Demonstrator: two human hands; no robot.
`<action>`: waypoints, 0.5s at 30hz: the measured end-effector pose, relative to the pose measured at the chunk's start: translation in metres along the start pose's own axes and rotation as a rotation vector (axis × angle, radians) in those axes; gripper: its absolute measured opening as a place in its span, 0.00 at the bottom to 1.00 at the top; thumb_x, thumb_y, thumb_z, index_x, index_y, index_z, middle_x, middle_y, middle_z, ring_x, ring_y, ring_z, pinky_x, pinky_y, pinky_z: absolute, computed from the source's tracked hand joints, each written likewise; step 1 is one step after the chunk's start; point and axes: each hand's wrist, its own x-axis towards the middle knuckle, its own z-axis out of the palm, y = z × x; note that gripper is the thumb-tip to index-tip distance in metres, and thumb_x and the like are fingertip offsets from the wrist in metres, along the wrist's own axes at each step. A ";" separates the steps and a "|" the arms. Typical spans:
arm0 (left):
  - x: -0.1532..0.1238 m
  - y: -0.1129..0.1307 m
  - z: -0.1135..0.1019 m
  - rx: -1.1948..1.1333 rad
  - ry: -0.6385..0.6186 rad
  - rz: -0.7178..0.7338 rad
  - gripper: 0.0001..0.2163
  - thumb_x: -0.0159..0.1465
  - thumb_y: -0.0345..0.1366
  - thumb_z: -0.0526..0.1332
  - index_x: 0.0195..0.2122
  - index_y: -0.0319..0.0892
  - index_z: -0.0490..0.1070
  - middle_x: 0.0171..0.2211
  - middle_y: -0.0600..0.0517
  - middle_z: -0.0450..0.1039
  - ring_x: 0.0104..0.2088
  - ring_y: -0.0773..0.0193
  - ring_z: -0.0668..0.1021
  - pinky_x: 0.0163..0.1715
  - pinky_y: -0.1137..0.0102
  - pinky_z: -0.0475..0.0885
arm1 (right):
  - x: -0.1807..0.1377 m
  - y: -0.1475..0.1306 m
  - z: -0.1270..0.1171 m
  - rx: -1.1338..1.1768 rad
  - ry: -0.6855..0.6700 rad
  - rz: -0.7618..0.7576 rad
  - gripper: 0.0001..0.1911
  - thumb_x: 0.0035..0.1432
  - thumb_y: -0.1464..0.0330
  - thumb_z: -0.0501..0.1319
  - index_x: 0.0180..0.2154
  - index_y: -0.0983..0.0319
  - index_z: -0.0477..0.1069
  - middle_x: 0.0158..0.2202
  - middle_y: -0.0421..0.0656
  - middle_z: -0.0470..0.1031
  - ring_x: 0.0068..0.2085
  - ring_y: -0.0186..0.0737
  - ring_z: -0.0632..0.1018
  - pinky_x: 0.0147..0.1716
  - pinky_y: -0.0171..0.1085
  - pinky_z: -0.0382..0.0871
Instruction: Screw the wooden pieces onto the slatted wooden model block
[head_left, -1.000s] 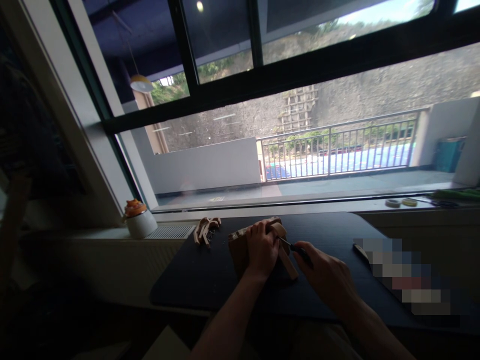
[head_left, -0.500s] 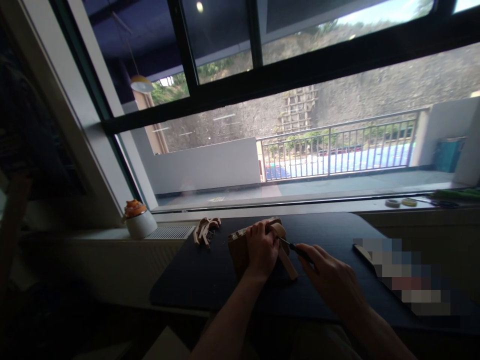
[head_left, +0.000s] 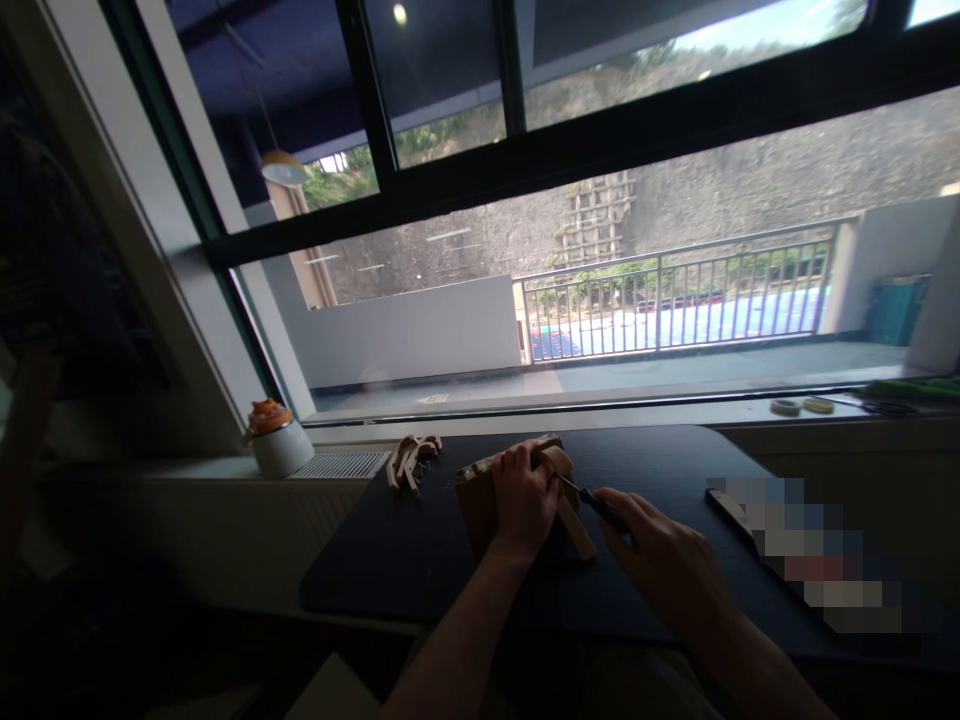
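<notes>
My right hand [head_left: 664,545] is closed round the black handle of a screwdriver [head_left: 604,508]. Its thin metal shaft points left, with the tip by a pale wooden piece [head_left: 576,530] that has a rounded upper end and a straight leg. My left hand [head_left: 523,495] is wrapped over this piece, fingers bent, and also rests against a brown block-like object [head_left: 476,505]. The contact point of the tip is too small and dark to make out. To the left lie several curved wooden parts [head_left: 409,462] with small dark screws [head_left: 423,470] beside them.
Everything stands on a dark table [head_left: 390,560] with rounded corners, below a wide window. A white pot [head_left: 281,448] with an orange top is on the sill at left. Rolls of tape [head_left: 786,407] lie on the right sill. A blurred-out flat item [head_left: 817,560] covers the table's right side.
The screwdriver's handle and my right hand have shifted very slightly. My left hand and the wooden piece stay in place.
</notes>
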 end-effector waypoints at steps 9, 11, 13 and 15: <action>-0.001 0.000 0.002 -0.007 0.002 -0.014 0.08 0.58 0.32 0.63 0.39 0.46 0.72 0.51 0.50 0.65 0.50 0.54 0.66 0.51 0.55 0.59 | -0.002 0.001 -0.002 0.059 0.081 -0.099 0.13 0.64 0.68 0.49 0.47 0.58 0.67 0.37 0.41 0.76 0.30 0.34 0.78 0.23 0.31 0.63; -0.001 0.000 0.001 -0.006 -0.001 -0.006 0.08 0.58 0.32 0.63 0.39 0.46 0.72 0.52 0.50 0.64 0.51 0.54 0.66 0.51 0.55 0.60 | -0.001 0.002 -0.002 0.074 0.114 -0.089 0.13 0.64 0.67 0.50 0.47 0.59 0.68 0.37 0.41 0.77 0.28 0.33 0.78 0.23 0.31 0.62; -0.001 0.000 0.001 -0.003 -0.002 -0.011 0.08 0.58 0.33 0.63 0.39 0.46 0.72 0.51 0.50 0.64 0.50 0.53 0.66 0.51 0.55 0.60 | -0.001 0.003 -0.002 0.065 0.135 -0.079 0.13 0.64 0.66 0.51 0.46 0.59 0.69 0.36 0.41 0.77 0.27 0.33 0.77 0.22 0.32 0.61; -0.001 0.000 0.002 -0.001 0.000 -0.020 0.08 0.58 0.33 0.63 0.39 0.45 0.72 0.51 0.50 0.65 0.50 0.53 0.66 0.51 0.55 0.59 | -0.001 0.004 -0.003 0.065 0.147 -0.083 0.12 0.64 0.66 0.51 0.46 0.59 0.69 0.36 0.40 0.77 0.27 0.33 0.77 0.23 0.32 0.61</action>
